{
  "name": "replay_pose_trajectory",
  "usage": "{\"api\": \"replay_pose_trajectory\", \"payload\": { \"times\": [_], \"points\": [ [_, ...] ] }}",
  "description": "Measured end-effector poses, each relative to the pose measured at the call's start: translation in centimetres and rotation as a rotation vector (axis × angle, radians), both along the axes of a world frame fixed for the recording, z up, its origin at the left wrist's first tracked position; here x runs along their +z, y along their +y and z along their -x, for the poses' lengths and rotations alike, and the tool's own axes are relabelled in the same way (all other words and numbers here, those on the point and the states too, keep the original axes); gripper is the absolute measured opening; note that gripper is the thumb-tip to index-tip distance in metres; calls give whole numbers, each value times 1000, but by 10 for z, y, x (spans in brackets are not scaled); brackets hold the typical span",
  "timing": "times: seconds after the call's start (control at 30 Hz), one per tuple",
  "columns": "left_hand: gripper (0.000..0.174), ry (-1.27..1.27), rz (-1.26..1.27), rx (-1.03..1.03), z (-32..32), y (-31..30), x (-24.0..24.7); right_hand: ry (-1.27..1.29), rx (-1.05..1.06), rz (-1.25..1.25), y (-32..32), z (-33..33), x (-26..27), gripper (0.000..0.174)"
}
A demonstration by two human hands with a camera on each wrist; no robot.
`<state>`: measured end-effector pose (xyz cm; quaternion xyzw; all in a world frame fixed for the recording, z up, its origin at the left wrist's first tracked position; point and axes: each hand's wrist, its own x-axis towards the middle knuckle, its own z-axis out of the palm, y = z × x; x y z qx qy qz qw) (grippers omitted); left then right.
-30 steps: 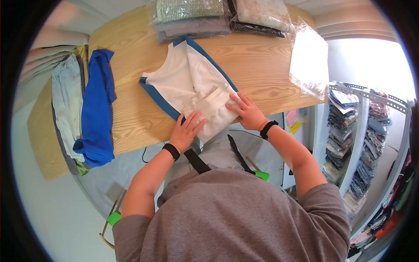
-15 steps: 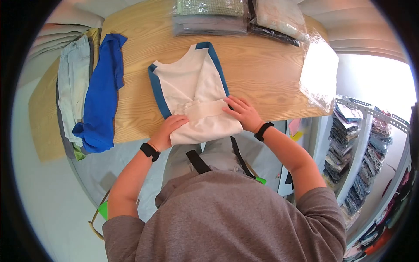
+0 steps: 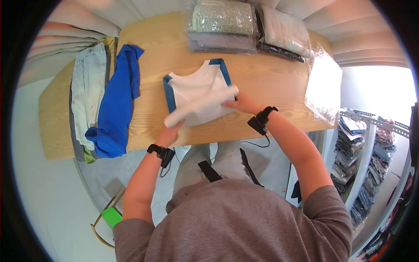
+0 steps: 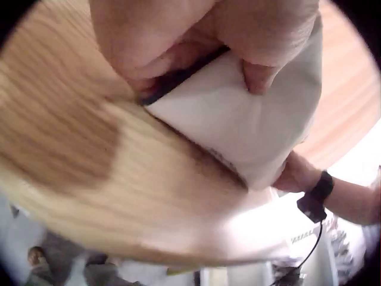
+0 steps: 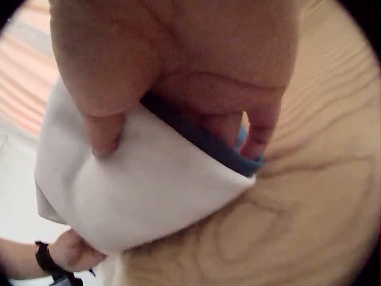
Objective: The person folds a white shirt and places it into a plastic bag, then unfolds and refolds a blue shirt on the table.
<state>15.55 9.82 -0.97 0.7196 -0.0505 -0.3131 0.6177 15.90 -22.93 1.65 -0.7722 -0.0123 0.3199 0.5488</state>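
Observation:
A white top (image 3: 194, 83) with blue trim lies on the wooden table, its neckline facing away from me. Its lower part is folded up into a band (image 3: 203, 105) that stands raised and slants across the garment. My left hand (image 3: 168, 134) grips the band's left end, and the left wrist view shows the thumb (image 4: 259, 77) over the white cloth with the fingers behind it. At the other end my right hand (image 3: 246, 104) pinches the cloth. In the right wrist view its thumb (image 5: 106, 137) presses the white side and the fingers go behind the blue edge.
To the left lie a blue garment (image 3: 114, 105) and pale trousers (image 3: 87, 78) on other clothes. Bagged folded clothes (image 3: 222, 22) and another bagged stack (image 3: 286, 32) stand at the back. A clear plastic bag (image 3: 324, 83) lies at the right edge, near racks of packed clothes (image 3: 347, 150).
Both hands rested on the top's folded lower part earlier. Now they grip its two ends, and the folded part has been lifted and turned up over the body of the top.

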Motion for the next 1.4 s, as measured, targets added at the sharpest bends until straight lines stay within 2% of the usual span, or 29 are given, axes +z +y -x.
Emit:
{"api": "replay_pose_trajectory", "payload": {
  "times": [0.03,0.07,0.1,0.17,0.2,0.23,0.3,0.37,0.47,0.63,0.7,0.77,0.83,0.87,0.9,0.97,1.0,1.07,1.2,1.23,1.27,1.3,1.33,1.37,1.4],
  "points": [
    [41,121,-17,165,-8,-8,12,157,-155,19,4,-11,9,50],
    [45,219,-36,181,-20,-8,11,199,-188,-7,5,-21,16,56],
    [45,211,-35,184,-29,-9,3,190,-185,-7,7,-28,10,56],
    [47,473,50,344,-43,-11,-13,240,-242,167,8,-37,-10,56],
    [50,426,-235,237,-50,-12,-3,235,-241,167,9,-39,-10,56],
    [50,423,-234,239,-50,-14,-4,205,-243,185,11,-39,-10,57],
    [52,301,-57,332,-46,-19,-5,174,-244,202,14,-35,-6,57],
    [52,302,-82,326,-46,-18,0,232,-356,-114,13,-30,5,56],
    [54,279,-87,357,-46,-21,0,237,-362,-93,10,-27,3,53],
    [57,199,-97,438,-53,-22,-29,243,-414,-20,9,-31,-13,53],
    [56,128,-302,385,-60,-21,-39,237,-441,15,8,-35,-24,53],
    [55,142,-306,373,-64,-21,-43,297,-480,-33,8,-38,-34,49],
    [54,153,-310,359,-63,-21,-40,341,-506,-77,16,-36,3,44],
    [49,142,-221,373,-60,-23,-30,383,-531,-121,19,-36,18,41],
    [45,131,-132,387,-57,-24,-20,381,-533,-120,16,-33,9,41],
    [40,137,-31,369,-49,-22,1,205,-461,-264,5,-22,-18,38],
    [36,146,68,353,-45,-20,9,207,-464,-265,4,-19,-16,38],
    [33,140,92,318,-40,-12,18,203,-465,-302,3,-10,-12,32],
    [41,63,160,296,-26,-16,63,98,-494,-161,4,16,11,25],
    [41,74,158,294,-19,-11,53,-200,-393,-143,3,25,15,28],
    [45,-333,21,106,-12,-2,36,-498,-285,-123,1,33,17,32],
    [51,-738,-116,-91,-6,7,25,-491,-288,-122,-1,41,11,32],
    [52,-809,-298,-244,1,15,22,-651,-118,155,-3,52,1,39],
    [52,-803,-297,-247,11,22,19,-802,60,432,-7,63,-8,46],
    [52,-788,-425,-363,19,26,18,-688,177,552,-6,75,-5,53]
  ]
}}
